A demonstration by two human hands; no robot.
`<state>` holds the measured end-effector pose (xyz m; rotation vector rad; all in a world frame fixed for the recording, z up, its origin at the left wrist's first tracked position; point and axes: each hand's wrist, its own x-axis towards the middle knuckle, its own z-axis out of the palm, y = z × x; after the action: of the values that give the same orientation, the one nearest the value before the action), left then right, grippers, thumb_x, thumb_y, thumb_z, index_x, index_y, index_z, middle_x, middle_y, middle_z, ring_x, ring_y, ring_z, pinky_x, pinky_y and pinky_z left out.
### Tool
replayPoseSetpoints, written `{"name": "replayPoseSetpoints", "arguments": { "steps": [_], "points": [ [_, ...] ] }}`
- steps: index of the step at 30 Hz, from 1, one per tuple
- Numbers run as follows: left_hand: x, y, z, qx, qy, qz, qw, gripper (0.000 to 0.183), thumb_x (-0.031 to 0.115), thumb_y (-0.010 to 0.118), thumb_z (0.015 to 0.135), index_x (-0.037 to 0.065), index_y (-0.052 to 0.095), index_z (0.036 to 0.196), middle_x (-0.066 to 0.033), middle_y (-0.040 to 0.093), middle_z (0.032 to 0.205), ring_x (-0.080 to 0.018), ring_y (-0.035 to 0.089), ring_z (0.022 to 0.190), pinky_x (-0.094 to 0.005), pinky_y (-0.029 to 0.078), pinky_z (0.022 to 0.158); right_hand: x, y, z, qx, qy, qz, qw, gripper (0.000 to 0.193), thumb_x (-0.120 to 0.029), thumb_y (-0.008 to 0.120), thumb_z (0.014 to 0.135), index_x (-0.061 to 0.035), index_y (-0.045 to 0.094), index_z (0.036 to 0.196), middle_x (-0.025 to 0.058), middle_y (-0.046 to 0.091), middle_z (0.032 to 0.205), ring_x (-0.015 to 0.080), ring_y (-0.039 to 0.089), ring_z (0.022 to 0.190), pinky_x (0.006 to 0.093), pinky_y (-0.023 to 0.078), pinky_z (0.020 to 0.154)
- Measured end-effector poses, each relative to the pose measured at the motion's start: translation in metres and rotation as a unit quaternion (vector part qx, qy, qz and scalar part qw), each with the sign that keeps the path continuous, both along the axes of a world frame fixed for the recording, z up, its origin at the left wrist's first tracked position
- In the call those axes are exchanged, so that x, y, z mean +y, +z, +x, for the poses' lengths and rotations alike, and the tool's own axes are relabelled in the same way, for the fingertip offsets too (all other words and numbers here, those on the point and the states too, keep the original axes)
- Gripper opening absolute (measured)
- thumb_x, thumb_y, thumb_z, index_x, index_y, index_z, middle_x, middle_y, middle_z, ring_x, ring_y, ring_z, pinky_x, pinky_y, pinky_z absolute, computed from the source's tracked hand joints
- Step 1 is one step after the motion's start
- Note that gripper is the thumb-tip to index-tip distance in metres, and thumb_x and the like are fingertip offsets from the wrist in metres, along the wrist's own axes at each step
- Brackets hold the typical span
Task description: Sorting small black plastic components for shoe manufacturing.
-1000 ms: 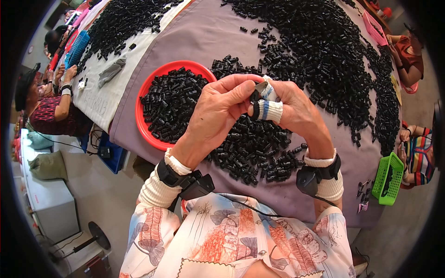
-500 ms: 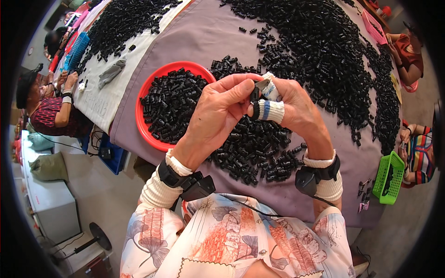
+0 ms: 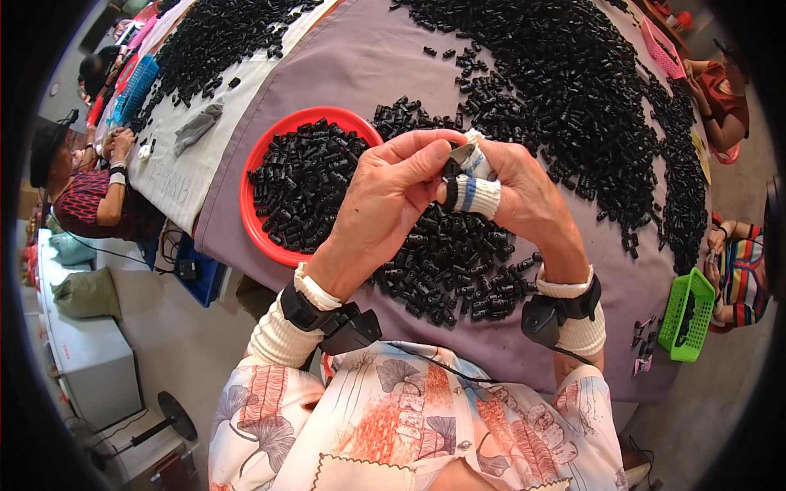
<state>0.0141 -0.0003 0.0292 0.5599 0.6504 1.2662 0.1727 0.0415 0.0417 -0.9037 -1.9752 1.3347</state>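
Above the near heap of small black plastic parts [image 3: 446, 270], my two hands meet at the fingertips. My left hand [image 3: 375, 192] is closed in a pinch on one small black plastic part [image 3: 450, 168]. My right hand [image 3: 526, 182] grips the same part from the other side; white knitted covers with blue stripes wrap its thumb and forefinger. A thin greyish piece [image 3: 463, 152] shows by the right forefinger; its kind is unclear. Left of my hands stands a red basin [image 3: 248, 217] full of similar black parts, partly hidden behind my left hand.
A large heap of black parts [image 3: 565, 106] spreads over the mauve cloth [image 3: 327, 69]. At the right edge stands a green basket [image 3: 688, 315], near a person in stripes [image 3: 741, 270]. Another person [image 3: 90, 192] works at the left. A grey cloth [image 3: 198, 123] lies there.
The black part between my fingertips has tilted a little, and less of it shows. Both hands stay in nearly the same place.
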Motion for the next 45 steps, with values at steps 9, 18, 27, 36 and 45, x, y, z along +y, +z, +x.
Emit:
{"name": "replayPoseSetpoints", "arguments": {
  "steps": [9,18,27,36,45],
  "points": [
    [0.0002,-0.0001,0.0002,-0.019,0.002,-0.002,1.0,0.021,0.011,0.056,0.089,-0.004,0.061,0.103,-0.0048,0.063,0.086,-0.0057,0.056,0.068,-0.0169,0.047,0.061,0.0009,-0.0022,0.0012,-0.02,-0.013,-0.003,1.0,0.04,-0.036,0.073,0.07,-0.0005,0.054,0.073,0.004,0.05,0.061,0.0133,0.047,0.057,0.0295,0.039,0.054],
    [-0.0002,-0.0003,0.0013,-0.004,0.006,-0.002,1.0,0.021,0.012,0.058,0.088,-0.004,0.061,0.102,-0.0046,0.063,0.085,-0.0058,0.055,0.066,-0.0168,0.047,0.06,-0.0011,-0.0003,-0.0003,-0.001,-0.003,0.004,1.0,0.037,-0.032,0.073,0.071,0.0003,0.056,0.075,0.0045,0.052,0.062,0.0133,0.049,0.058,0.0298,0.04,0.054],
    [-0.0015,0.0014,-0.0002,0.005,0.013,0.006,1.0,0.02,0.012,0.059,0.088,-0.003,0.062,0.101,-0.0038,0.063,0.084,-0.0052,0.055,0.064,-0.0169,0.047,0.059,-0.0008,-0.0021,0.001,-0.029,-0.018,0.03,0.999,0.041,-0.037,0.073,0.07,-0.0001,0.055,0.075,0.0058,0.052,0.064,0.0163,0.05,0.057,0.0305,0.04,0.054],
    [-0.0026,0.0,-0.0012,0.051,0.026,0.033,0.998,0.019,0.012,0.06,0.087,-0.002,0.062,0.1,-0.0039,0.064,0.083,-0.005,0.056,0.063,-0.0173,0.048,0.058,-0.0016,-0.0058,-0.0008,-0.002,0.001,0.017,1.0,0.038,-0.033,0.073,0.071,0.0003,0.056,0.076,0.0053,0.051,0.063,0.0149,0.048,0.057,0.0305,0.04,0.054],
    [-0.001,0.0017,-0.0005,-0.026,0.007,0.002,1.0,0.02,0.011,0.056,0.089,-0.003,0.061,0.102,-0.0056,0.063,0.084,-0.0066,0.057,0.067,-0.0174,0.048,0.061,-0.0014,-0.0029,-0.0009,0.023,-0.01,-0.029,0.999,0.036,-0.032,0.074,0.069,-0.0009,0.058,0.076,0.0033,0.053,0.062,0.0121,0.048,0.056,0.0281,0.04,0.053]
  ]
}}
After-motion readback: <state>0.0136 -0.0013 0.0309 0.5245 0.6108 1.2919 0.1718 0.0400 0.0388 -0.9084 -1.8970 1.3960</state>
